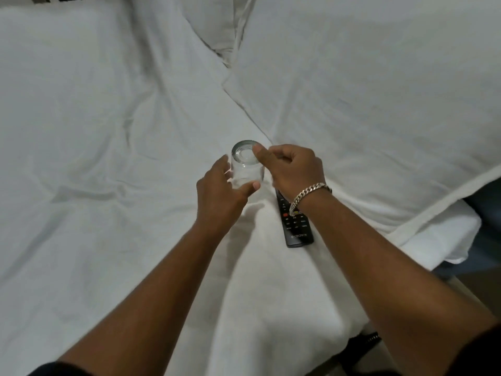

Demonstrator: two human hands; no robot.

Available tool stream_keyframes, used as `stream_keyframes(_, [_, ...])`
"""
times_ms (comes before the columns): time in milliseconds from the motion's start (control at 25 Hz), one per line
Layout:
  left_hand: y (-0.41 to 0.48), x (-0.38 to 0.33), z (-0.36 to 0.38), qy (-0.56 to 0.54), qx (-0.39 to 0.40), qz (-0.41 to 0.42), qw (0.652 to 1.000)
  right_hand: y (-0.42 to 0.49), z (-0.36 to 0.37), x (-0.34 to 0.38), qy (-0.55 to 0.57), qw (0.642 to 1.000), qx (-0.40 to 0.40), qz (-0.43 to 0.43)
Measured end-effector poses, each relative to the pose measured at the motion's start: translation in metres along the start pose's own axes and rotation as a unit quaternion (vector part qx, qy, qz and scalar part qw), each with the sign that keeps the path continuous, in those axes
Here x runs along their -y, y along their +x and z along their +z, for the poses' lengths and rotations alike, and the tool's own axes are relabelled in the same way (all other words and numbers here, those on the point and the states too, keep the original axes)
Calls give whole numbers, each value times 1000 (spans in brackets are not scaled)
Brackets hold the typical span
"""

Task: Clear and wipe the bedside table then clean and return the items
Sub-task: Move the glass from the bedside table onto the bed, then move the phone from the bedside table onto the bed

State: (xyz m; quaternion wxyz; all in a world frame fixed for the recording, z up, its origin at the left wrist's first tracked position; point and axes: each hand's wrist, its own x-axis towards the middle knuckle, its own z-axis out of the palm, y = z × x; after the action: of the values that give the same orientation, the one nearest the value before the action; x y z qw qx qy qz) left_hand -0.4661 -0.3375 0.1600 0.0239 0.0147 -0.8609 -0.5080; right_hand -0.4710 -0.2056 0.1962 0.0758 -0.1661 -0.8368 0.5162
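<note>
A clear drinking glass (pixel 247 164) stands upside down on the white bed sheet, its thick base facing up. My left hand (pixel 221 194) wraps around its lower part, thumb on the near side. My right hand (pixel 291 166), with a chain bracelet on the wrist, has its thumb on the rim of the base and its fingers curled. A black remote control (pixel 296 229) lies on the sheet just right of the glass, partly hidden under my right wrist.
The bed (pixel 108 131) is covered in a wrinkled white sheet, with a folded duvet (pixel 366 104) at the right and pillows (pixel 211 23) at the top. The mattress corner (pixel 447 234) and bed edge are at the right. A dark object (pixel 363 346) shows below the sheet's edge.
</note>
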Motion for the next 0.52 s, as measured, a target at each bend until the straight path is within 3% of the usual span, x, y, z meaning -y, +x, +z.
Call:
stream_keyframes(200, [-66, -14, 31, -19, -78, -82, 993, -49, -45, -45, -4, 997, -69, -23])
stream_keyframes(320, [-125, -37, 62, -92, -129, -82, 984, -93, -86, -87, 20, 995, -90, -38])
stream_keyframes(520, [-222, -67, 145, -212, -4, -29, 977, -172, -174, -185, -40, 990, -133, -19])
